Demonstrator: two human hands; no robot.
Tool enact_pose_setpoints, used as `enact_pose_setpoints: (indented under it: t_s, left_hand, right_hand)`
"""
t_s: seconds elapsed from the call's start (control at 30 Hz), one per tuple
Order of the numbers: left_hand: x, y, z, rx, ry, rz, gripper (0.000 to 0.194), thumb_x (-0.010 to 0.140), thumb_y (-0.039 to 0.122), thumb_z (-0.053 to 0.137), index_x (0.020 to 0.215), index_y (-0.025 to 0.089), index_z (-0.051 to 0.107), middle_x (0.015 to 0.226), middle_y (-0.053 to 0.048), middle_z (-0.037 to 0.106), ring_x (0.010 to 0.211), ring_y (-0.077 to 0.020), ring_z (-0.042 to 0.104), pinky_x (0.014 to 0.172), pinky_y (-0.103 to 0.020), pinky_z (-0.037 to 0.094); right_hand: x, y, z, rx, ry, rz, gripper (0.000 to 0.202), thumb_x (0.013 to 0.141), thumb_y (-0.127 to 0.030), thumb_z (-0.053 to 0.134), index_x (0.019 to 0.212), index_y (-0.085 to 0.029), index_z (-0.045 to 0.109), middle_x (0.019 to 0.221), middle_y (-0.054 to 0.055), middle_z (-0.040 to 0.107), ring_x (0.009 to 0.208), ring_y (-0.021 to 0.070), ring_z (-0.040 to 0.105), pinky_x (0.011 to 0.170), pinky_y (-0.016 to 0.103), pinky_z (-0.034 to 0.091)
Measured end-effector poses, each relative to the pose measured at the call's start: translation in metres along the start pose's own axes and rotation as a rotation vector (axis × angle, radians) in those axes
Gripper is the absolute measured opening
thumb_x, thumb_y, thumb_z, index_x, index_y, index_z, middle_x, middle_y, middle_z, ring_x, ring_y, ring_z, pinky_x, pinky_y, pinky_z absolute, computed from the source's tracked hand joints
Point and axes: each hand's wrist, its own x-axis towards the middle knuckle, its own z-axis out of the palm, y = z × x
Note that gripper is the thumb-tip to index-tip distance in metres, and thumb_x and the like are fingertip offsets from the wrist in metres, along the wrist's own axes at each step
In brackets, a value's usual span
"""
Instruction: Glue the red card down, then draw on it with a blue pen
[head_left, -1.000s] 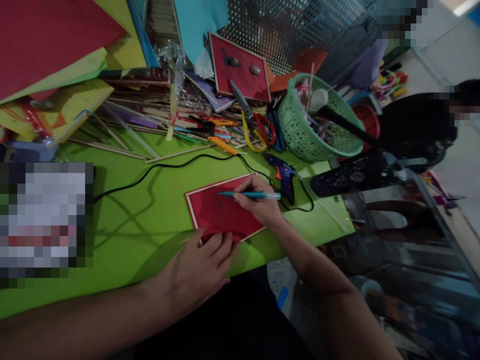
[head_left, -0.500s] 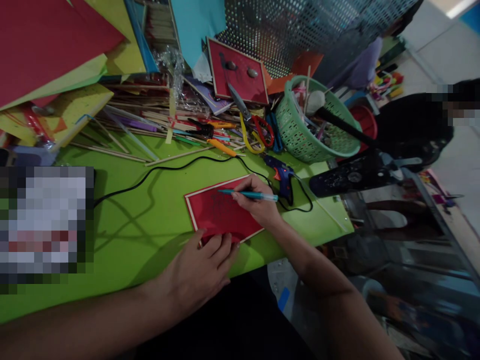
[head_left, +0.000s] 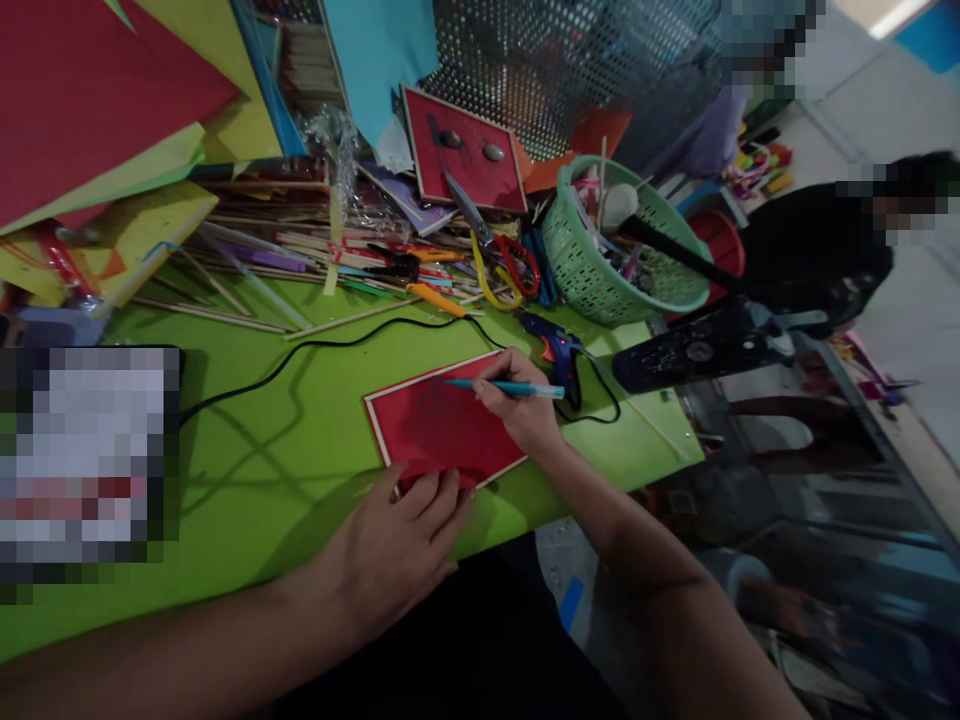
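Pinched in my right hand is a teal pen, its tip pointing left over a red panel. The panel lies on the green table and has a pale, thin stick border. Faint dark lines of a drawing show on its red face, left of the pen. Whether the tip touches the surface I cannot tell. My left hand lies on the panel's near edge with its fingers spread and holds nothing.
Behind the panel lie a blue glue gun with a black cord, scissors and many wooden sticks. A green basket, a dark bottle and another red framed panel stand farther back. A screen is at left; a person is at right.
The pen tip has shifted slightly to the right over the panel, and my right fingers with it. My left hand stays on the near edge. The whole view has moved a little.
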Motion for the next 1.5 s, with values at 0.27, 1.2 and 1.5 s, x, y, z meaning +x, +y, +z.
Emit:
enact_pose_setpoints:
  t_s: [0.27,1.2,1.5]
  left_hand:
    - [0.0011,0.0001,-0.0026,-0.006,0.001,0.005,0.054,0.098,0.054,0.055,0.141,0.021,0.061,0.137,-0.009,0.068,0.118,-0.0261,0.057,0.097,-0.044,0.04]
    - [0.0016,0.0008,-0.0006,0.003,0.011,-0.004,0.058,0.096,0.055,0.058,0.142,0.021,0.061,0.136,-0.008,0.07,0.114,-0.0255,0.06,0.095,-0.045,0.043]
    - [0.0018,0.0016,-0.0019,0.007,0.029,-0.01,0.056,0.095,0.055,0.059,0.141,0.022,0.062,0.135,-0.007,0.071,0.115,-0.025,0.061,0.096,-0.046,0.043]
  right_hand:
    - [-0.0017,-0.0017,0.0005,0.024,-0.067,-0.014,0.02,0.082,-0.035,0.074,0.077,-0.023,0.058,0.067,-0.003,0.06,0.06,0.0121,0.051,0.055,0.026,0.041]
    - [-0.0032,0.0005,0.005,0.054,-0.196,-0.055,0.017,0.087,-0.033,0.076,0.084,-0.022,0.063,0.072,-0.003,0.065,0.062,0.0119,0.056,0.056,0.026,0.044]
    - [-0.0024,-0.0024,0.0071,0.041,-0.24,-0.031,0.017,0.086,-0.035,0.077,0.087,-0.022,0.066,0.074,-0.002,0.066,0.062,0.0115,0.055,0.057,0.025,0.044]
